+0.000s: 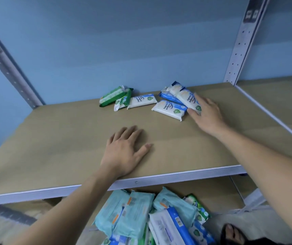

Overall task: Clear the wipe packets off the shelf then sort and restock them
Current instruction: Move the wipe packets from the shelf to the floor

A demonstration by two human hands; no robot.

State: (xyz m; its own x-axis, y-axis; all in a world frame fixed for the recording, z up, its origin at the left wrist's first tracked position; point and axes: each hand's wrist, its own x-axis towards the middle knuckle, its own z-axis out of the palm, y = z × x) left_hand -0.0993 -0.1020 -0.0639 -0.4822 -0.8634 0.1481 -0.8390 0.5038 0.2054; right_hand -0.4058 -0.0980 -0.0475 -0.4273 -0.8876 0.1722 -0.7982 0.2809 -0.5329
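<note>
My right fingers lie nearly straight along the end of a white and blue packet, with the thumb set against its near edge. They touch it but have not closed round it. The right hand is reaching to the back of the shelf. That packet tops a small heap of blue and white ones. A lone white packet and two green packets lie just to the left, by the back wall. My left hand rests flat on the bare board near the front edge, fingers loosely spread, holding nothing. Below the shelf a big pile of packets lies jumbled, so I judge the clearing nearly done, with this last handful to take off and all the sorting and restocking left
</note>
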